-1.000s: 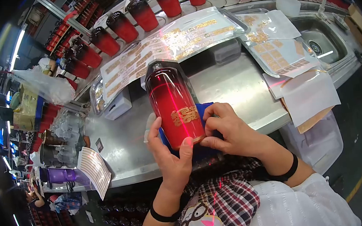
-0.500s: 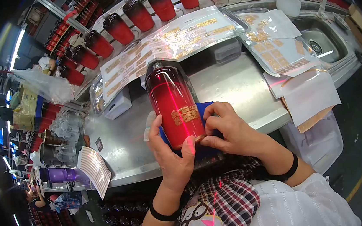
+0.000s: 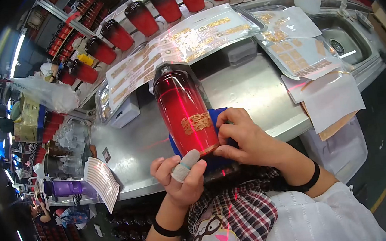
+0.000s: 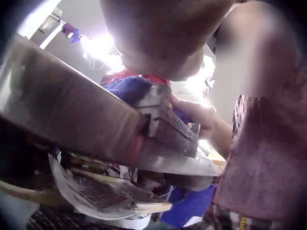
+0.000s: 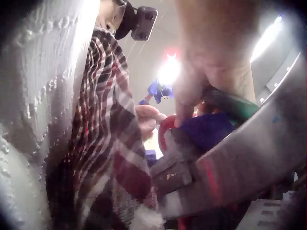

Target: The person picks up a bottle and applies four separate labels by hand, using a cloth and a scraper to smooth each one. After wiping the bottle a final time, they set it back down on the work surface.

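Observation:
A red glass bottle [image 3: 179, 103] with a black top and a gold patterned decal [image 3: 196, 123] lies tilted, neck away from me, over a blue cloth [image 3: 219, 113] and a dark cradle [image 3: 197, 77]. A red laser line runs along it. My right hand [image 3: 245, 136] grips the bottle's lower right corner, thumb at its base and bent fingers along its side. Just below the base, my left hand [image 3: 180, 182] is loosely curled, holding nothing. A grey finger cot [image 3: 186, 166] covers its index finger, whose tip is right at the base edge.
Sheets of gold decals [image 3: 185, 40] lie on trays behind the bottle. Beyond them, red and black bottles [image 3: 140, 18] line a curved conveyor. A sink [image 3: 341, 41] is at the right. Loose papers [image 3: 335, 100] hang over the steel table's [image 3: 245, 87] right edge; a striped sheet [image 3: 101, 182] is at its left.
My left hand has let go of the bottle's left side and drawn down below its base, fingers curling. The conveyor bottles have shifted right. My right hand has stayed in place.

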{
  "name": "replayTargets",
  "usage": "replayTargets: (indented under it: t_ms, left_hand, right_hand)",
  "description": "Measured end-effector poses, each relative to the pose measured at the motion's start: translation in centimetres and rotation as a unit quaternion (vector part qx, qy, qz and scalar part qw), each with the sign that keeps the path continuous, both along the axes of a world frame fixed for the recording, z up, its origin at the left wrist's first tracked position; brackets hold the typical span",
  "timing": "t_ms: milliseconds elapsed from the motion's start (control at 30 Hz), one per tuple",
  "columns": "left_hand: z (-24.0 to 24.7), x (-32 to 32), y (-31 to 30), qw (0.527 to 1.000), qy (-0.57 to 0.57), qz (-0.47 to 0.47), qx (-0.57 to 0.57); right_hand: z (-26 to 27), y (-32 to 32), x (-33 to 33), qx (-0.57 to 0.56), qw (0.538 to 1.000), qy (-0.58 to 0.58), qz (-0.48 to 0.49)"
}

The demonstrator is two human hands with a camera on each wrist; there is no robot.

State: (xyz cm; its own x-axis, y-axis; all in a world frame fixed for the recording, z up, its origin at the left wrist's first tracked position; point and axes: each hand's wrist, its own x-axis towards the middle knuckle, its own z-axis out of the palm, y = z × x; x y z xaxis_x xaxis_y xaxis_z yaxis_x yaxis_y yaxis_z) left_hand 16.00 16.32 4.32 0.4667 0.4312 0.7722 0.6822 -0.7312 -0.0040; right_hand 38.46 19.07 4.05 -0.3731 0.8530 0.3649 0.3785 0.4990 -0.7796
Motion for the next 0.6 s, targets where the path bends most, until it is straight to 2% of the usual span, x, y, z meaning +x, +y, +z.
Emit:
replayTargets:
  t_ms: [133,333,600]
  left_hand:
    - [0.4,-0.1,1.1,0.995,0.08,-0.033,0.053]
    - [0.9,0.9,2.5,0.985,0.131,-0.067,0.09]
    - [-0.3,-1.3,0.9,0.988,0.12,-0.04,0.088]
  right_hand:
    - [-0.2,0.0,0.1,0.009,1.0,0.0,-0.002]
    - [-0.2,-0.1,-0.1,0.009,1.0,-0.02,-0.007]
    - [-0.1,-0.2,-0.1,0.013,1.0,-0.014,-0.006]
